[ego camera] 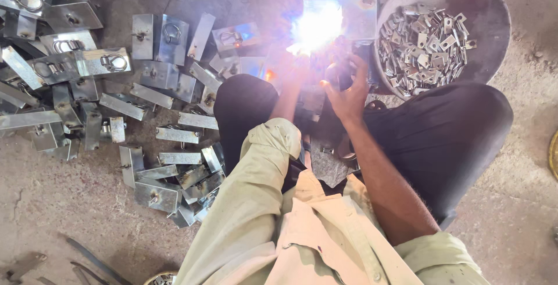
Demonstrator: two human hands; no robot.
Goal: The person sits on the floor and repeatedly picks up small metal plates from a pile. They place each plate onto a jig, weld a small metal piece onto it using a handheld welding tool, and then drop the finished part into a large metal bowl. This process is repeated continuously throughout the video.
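A squatting person's 2 hands meet at 1 welding flash [317, 26]: the right hand [347, 90] grips a dark tool [343, 73]; the left hand [290, 67] is lost in glare, grip unclear. Beyond, 1 metal plate [354, 18] and 1 round pan [494, 23] of small brackets [424, 44]; dozens of plates [87, 81] litter the floor at left.
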